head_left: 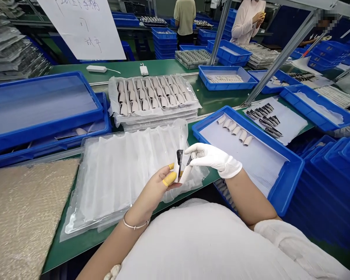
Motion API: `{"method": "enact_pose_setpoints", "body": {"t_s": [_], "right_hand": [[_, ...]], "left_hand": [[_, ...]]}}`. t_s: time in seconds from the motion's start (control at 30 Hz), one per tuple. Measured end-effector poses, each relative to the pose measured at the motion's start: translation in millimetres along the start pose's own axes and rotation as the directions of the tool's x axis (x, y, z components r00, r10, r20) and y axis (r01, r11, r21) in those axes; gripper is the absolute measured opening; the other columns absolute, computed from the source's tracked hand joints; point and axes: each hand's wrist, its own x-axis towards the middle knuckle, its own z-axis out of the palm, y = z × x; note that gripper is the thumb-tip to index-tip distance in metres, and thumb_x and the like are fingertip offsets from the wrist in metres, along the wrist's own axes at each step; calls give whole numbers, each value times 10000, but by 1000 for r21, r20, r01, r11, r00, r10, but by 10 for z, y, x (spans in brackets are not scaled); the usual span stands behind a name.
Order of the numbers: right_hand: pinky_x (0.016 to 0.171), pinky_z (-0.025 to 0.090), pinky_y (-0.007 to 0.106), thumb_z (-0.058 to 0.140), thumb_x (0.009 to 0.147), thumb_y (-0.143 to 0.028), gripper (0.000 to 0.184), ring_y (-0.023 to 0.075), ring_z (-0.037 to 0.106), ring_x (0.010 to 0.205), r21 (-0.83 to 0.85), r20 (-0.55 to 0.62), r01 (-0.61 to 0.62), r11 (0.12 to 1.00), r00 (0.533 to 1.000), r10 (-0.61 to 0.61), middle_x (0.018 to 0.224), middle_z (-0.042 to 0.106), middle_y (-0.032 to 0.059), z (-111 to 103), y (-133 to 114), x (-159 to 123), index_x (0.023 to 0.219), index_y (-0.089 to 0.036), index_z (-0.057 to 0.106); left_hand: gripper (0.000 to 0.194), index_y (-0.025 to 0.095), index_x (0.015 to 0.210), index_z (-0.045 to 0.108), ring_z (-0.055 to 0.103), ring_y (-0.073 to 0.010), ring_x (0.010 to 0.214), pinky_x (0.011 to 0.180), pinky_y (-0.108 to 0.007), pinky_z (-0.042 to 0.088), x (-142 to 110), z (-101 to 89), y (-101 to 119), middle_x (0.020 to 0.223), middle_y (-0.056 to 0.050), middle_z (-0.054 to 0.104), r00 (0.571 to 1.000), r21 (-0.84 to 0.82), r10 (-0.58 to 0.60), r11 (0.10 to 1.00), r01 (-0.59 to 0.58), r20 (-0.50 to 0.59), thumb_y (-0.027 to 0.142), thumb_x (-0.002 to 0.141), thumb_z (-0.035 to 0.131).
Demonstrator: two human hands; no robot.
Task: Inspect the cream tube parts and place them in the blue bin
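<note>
My left hand (160,184), bare with yellow finger cots on thumb and a finger, pinches a small black brush-like part (179,161) held upright. My right hand (212,157), in a white glove, holds a pale cream tube-shaped handle (186,173) against that black part. Both hands hover over a clear plastic blister tray (116,175) with long empty grooves. To the right, a blue bin (280,182) lined with white foam holds a short row of cream handles (235,127).
A stack of blister trays filled with cream parts (153,95) lies behind. Stacked blue bins (43,116) stand at the left, a woven mat (23,210) at lower left. Black parts lie on white foam (265,116). Two people stand at far benches.
</note>
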Motion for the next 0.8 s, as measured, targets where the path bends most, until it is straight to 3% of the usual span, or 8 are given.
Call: {"method": "enact_pose_setpoints", "body": {"t_s": [0.23,0.47,0.8], "right_hand": [[763,495,297,813,752,-281,334,139,590,788,-31,9,-60,998,998,61,839,620,-3,97,-51,9,1041,-175,682],[774,499,294,817,761,-316,334,140,597,800,-35,23,-56,998,998,57,869,637,5,77,-20,-33,1038,-187,683],[780,508,305,800,784,-311,309,154,622,811,-88,45,-32,996,998,36,883,668,15,115,-20,-73,1040,-190,677]], "left_hand": [[443,191,1157,703,631,-284,1152,961,-407,540,-77,96,107,1283,-106,664,996,-10,-59,998,59,64,512,861,630],[465,179,1175,680,653,-273,1097,959,-403,542,-80,129,103,1145,-102,708,990,-12,-91,996,92,108,509,848,649],[422,176,983,671,662,-225,876,869,-374,531,-100,185,127,911,-65,697,984,-7,-132,991,134,122,542,774,699]]}}
